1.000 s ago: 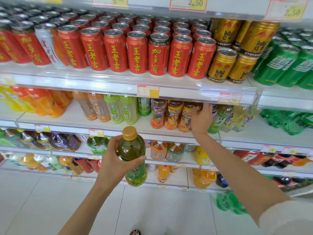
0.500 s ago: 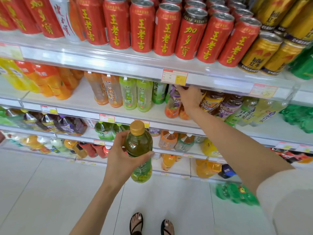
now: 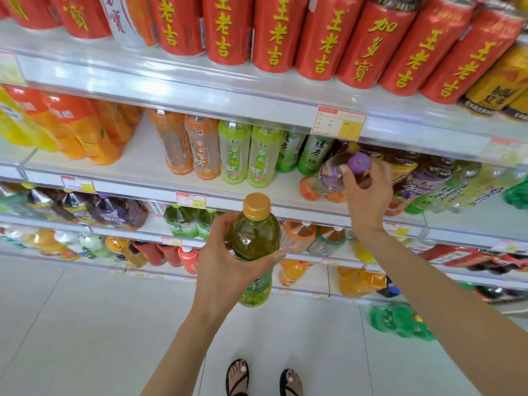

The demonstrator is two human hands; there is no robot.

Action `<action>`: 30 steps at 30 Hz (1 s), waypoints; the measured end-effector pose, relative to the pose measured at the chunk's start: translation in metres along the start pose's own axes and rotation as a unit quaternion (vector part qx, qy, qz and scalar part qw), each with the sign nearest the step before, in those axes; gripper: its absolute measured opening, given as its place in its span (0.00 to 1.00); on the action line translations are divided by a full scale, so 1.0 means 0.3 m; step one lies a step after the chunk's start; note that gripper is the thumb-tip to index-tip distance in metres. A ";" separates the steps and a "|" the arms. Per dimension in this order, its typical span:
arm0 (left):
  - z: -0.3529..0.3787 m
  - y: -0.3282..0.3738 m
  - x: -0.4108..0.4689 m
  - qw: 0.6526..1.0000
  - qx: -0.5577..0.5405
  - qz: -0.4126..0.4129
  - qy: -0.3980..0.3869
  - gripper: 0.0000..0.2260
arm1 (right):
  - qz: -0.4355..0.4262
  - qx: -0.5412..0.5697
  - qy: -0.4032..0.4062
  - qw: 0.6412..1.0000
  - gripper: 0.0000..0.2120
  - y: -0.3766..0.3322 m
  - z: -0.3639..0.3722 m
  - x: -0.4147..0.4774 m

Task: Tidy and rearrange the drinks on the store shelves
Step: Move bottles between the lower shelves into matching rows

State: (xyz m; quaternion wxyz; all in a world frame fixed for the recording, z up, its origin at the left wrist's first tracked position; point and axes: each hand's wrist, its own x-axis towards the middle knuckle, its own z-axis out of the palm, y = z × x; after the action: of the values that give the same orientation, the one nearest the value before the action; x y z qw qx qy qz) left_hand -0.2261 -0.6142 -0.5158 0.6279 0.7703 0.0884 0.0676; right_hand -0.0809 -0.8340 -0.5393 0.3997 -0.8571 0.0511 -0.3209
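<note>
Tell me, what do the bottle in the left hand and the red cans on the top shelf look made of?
Bottle: clear glossy plastic, it seems; the green-yellow drink shows through and highlights glint on its shoulder. Its cap: dull gold, probably plastic. Red cans: likely thin metal with a glossy red printed coat and yellow characters; their tops are out of view, so this rests on shape and sheen.

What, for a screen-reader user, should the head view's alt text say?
A person's left hand holds a gold-capped green bottle, while the right hand grips a tilted purple-capped bottle at a shelf of bottled drinks. Red cans line the shelf above.
</note>
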 end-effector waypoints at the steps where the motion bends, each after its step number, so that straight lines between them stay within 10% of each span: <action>1: 0.000 -0.005 -0.001 1.000 0.002 -0.002 -0.001 0.31 | 0.000 -0.008 -0.006 1.000 0.18 0.005 -0.005 0.005; 30: 0.062 0.122 -0.061 0.999 0.045 0.012 -0.013 0.30 | 0.056 0.174 -0.032 0.983 0.17 -0.045 -0.061 -0.001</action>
State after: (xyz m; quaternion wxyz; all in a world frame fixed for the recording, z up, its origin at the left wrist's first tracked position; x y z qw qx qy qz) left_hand -0.2379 -0.6432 -0.4835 0.5932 0.7993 0.0740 0.0616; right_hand -0.0941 -0.8367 -0.5210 0.5612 -0.7803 0.0293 -0.2743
